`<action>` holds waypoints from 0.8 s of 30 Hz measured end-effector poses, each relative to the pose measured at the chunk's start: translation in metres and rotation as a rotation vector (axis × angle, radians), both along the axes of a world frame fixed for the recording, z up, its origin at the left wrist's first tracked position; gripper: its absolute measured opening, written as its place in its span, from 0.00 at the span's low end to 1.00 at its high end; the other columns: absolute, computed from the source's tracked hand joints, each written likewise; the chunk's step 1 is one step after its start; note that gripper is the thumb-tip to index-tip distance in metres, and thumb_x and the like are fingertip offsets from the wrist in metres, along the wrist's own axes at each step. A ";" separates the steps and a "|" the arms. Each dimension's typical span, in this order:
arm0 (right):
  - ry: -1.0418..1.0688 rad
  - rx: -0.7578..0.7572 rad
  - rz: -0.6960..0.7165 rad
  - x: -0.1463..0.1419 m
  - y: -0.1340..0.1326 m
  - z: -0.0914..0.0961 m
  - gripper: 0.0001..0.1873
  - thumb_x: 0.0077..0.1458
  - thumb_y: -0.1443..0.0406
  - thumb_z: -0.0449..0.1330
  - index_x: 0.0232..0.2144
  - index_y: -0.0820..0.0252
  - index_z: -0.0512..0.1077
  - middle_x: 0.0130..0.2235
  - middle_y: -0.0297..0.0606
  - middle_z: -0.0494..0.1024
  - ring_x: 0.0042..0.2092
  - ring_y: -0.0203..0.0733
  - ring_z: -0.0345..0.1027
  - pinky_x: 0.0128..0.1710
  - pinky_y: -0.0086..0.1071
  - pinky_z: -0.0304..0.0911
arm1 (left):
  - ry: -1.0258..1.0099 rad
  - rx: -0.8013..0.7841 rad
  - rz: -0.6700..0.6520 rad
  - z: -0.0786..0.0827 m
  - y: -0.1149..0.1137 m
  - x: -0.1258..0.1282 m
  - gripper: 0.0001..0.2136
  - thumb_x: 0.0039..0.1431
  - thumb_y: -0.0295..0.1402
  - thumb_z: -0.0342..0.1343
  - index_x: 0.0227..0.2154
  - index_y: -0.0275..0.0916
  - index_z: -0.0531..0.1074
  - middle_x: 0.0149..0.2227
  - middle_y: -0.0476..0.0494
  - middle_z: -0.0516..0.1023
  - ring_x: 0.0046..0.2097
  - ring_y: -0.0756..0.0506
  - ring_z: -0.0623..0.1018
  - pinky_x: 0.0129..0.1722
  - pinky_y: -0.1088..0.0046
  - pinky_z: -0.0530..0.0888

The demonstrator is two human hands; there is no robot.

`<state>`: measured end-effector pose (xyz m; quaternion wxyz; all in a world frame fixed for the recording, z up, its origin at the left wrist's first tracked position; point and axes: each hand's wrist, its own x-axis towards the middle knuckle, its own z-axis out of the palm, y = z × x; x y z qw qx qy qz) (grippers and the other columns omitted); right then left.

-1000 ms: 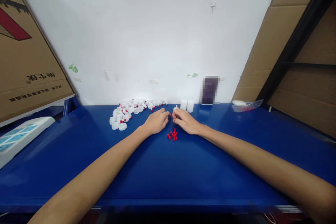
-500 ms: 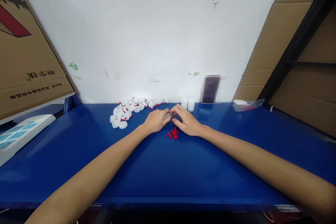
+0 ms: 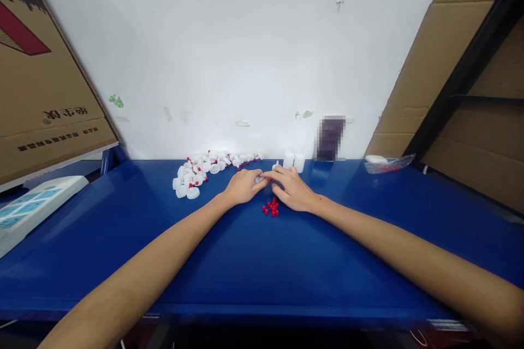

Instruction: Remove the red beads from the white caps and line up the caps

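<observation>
Near the middle of the table, my left hand (image 3: 242,186) is closed on a small white plastic cap (image 3: 258,179), mostly hidden by the fingers. My right hand (image 3: 292,188) reaches over from the right, its index finger stretched to the cap and its thumb apart. Just below the hands lies a loose cluster of small red tips (image 3: 273,207). To the left spreads a pile of white caps (image 3: 200,172), some with red tips. Behind my right hand a pointed white nozzle cap (image 3: 275,164) is partly visible.
Two white cylindrical pieces (image 3: 299,162) stand against the wall behind my right hand. A clear plastic bag (image 3: 391,164) with red bits lies at the back right beside a white rounded object (image 3: 375,159). A white-and-blue panel (image 3: 36,207) is at left, below a cardboard box (image 3: 49,87).
My right index finger has stretched further left onto the white cap. The pointed nozzle cap behind my right hand shows more now. The view has shifted slightly.
</observation>
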<state>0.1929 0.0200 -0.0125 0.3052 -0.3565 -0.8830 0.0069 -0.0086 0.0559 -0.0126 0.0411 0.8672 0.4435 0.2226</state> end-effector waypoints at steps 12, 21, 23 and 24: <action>0.165 -0.147 0.003 -0.001 -0.004 0.001 0.29 0.54 0.71 0.54 0.59 0.57 0.67 0.22 0.25 0.65 0.24 0.35 0.59 0.30 0.30 0.56 | -0.385 -0.234 -0.142 0.005 0.005 -0.003 0.20 0.65 0.48 0.46 0.31 0.36 0.72 0.28 0.49 0.73 0.30 0.49 0.70 0.32 0.73 0.65; 0.145 -0.047 0.077 0.000 -0.003 0.000 0.25 0.53 0.71 0.55 0.54 0.57 0.68 0.36 0.36 0.73 0.35 0.40 0.68 0.41 0.36 0.65 | -0.461 -0.259 -0.132 0.004 0.003 -0.005 0.25 0.70 0.50 0.35 0.41 0.37 0.72 0.27 0.49 0.71 0.31 0.48 0.72 0.35 0.71 0.70; 0.136 -0.022 0.110 0.000 -0.003 0.000 0.24 0.52 0.71 0.56 0.53 0.57 0.69 0.47 0.42 0.73 0.43 0.44 0.70 0.48 0.40 0.66 | -0.422 -0.196 -0.159 0.004 -0.001 -0.004 0.22 0.70 0.49 0.38 0.51 0.39 0.69 0.38 0.46 0.76 0.39 0.46 0.76 0.43 0.69 0.71; 0.128 -0.011 0.121 0.000 -0.003 0.001 0.24 0.52 0.71 0.56 0.53 0.57 0.69 0.52 0.45 0.71 0.49 0.46 0.70 0.51 0.42 0.66 | -0.410 -0.176 -0.170 0.004 -0.002 -0.004 0.22 0.70 0.48 0.39 0.55 0.40 0.66 0.41 0.44 0.77 0.42 0.45 0.76 0.46 0.67 0.71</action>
